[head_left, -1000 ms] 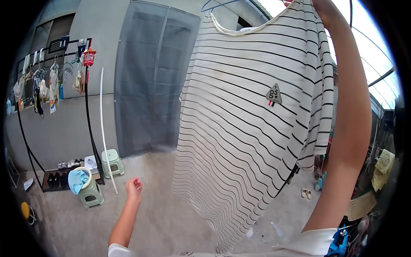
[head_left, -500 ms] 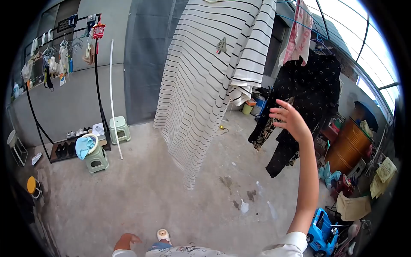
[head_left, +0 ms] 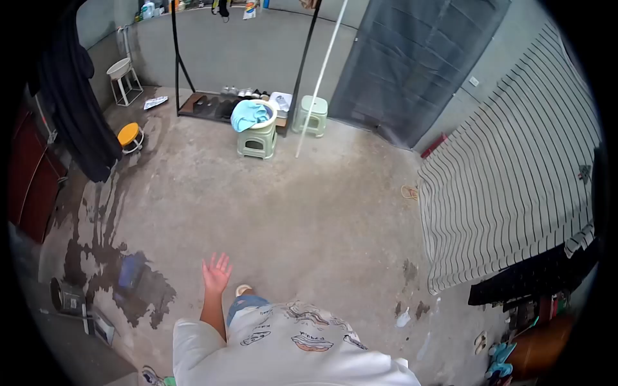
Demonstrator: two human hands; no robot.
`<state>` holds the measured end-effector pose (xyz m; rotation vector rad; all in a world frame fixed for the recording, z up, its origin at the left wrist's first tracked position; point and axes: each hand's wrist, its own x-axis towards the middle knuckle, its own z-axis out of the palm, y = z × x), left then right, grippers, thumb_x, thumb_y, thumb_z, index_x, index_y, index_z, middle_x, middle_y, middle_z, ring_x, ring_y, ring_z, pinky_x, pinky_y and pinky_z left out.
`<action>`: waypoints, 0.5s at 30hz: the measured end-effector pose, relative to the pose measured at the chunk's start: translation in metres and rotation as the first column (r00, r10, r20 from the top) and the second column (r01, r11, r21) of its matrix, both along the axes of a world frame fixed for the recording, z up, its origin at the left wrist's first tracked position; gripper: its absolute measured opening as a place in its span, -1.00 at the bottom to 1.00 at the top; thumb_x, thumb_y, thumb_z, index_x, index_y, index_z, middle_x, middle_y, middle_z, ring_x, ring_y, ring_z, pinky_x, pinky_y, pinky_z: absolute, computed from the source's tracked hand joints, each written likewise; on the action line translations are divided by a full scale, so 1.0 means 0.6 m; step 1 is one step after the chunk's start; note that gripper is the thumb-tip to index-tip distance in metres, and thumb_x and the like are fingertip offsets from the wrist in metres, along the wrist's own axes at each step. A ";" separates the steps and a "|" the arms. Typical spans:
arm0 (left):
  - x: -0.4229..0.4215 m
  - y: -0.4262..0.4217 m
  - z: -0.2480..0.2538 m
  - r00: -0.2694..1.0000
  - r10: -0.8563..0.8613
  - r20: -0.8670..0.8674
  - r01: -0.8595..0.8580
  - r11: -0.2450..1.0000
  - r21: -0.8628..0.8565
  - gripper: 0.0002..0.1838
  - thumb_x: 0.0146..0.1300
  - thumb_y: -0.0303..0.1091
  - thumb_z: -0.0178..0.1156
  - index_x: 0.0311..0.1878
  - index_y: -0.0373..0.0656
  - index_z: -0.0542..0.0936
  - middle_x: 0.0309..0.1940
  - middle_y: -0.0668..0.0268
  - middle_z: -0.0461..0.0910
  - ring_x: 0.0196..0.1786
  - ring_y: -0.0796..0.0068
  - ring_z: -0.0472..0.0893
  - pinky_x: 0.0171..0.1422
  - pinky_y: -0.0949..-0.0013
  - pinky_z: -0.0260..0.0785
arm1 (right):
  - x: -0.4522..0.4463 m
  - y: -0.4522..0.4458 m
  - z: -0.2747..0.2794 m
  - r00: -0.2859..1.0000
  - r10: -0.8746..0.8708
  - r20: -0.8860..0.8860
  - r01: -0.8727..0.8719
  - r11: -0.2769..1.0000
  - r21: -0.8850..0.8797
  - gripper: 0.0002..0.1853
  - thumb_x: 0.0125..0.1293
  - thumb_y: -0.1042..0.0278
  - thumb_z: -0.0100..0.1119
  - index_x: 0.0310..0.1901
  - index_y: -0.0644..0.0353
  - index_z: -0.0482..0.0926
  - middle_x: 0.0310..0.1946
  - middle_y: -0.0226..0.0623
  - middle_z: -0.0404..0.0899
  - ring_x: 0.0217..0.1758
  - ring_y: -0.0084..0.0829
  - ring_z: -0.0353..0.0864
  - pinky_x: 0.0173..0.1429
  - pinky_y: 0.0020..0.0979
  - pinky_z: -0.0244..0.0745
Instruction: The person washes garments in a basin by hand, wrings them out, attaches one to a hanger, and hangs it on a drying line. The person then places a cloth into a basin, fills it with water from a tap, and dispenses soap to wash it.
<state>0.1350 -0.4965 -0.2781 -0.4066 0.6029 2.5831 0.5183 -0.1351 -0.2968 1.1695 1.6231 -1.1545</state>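
Observation:
My left hand (head_left: 217, 273) hangs low in front of me, fingers spread and palm facing up, holding nothing. Beneath it is the concrete floor, and one of my shoes (head_left: 243, 289) shows close beside it. My right hand is out of the picture. Over on the right hangs a large white cloth with black stripes (head_left: 502, 174), apart from my hand. A pale basin (head_left: 271, 114) with a light blue cloth (head_left: 250, 116) in it sits on a green plastic stool (head_left: 257, 143) ahead.
A second green stool (head_left: 313, 117) stands by a white pole (head_left: 322, 77) leaning upright. Behind are a shoe rack (head_left: 206, 109) and a grey curtained doorway (head_left: 412, 64). At left are a yellow-topped stool (head_left: 131, 136), dark hanging cloth (head_left: 74, 96) and wet floor patches (head_left: 145, 289).
My view has swung left and downward, so the striped cloth now sits at the right. My right hand, raised near the black clothes before, has left view. My left hand has come forward, fingers spread.

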 end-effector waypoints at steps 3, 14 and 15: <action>-0.028 -0.061 -0.130 0.923 -0.203 0.327 0.375 0.671 -0.640 -0.33 0.08 0.14 -0.10 0.18 -0.08 0.15 0.10 0.06 0.24 0.14 0.20 0.27 0.12 0.03 0.10 | -0.193 0.002 -0.044 0.996 0.079 -0.047 -0.078 0.997 0.010 -0.44 -0.02 0.03 0.11 0.02 0.14 0.32 -0.19 -0.12 0.46 -0.13 -0.25 0.42 -0.11 -0.07 0.29; -0.310 -0.261 -0.162 0.777 -0.119 0.619 0.612 0.375 -0.696 -0.43 0.01 0.09 0.01 -0.05 -0.19 0.36 -0.26 0.20 0.45 -0.25 0.31 0.45 -0.13 0.06 0.19 | -0.920 -0.047 0.032 0.715 -0.517 -0.472 0.512 0.846 -0.150 -0.61 0.11 0.10 -0.07 -0.07 0.12 0.33 -0.29 -0.27 0.45 -0.29 -0.43 0.44 -0.28 -0.36 0.29; -0.389 -0.280 -0.147 0.781 -0.104 0.615 0.605 0.365 -0.707 -0.43 0.01 0.09 0.01 -0.05 -0.19 0.36 -0.26 0.20 0.45 -0.25 0.31 0.45 -0.13 0.06 0.19 | -0.983 -0.065 0.029 0.798 -0.333 -0.502 0.348 0.935 -0.068 -0.62 0.09 0.09 -0.05 -0.09 0.10 0.34 -0.32 -0.29 0.46 -0.30 -0.44 0.45 -0.27 -0.35 0.29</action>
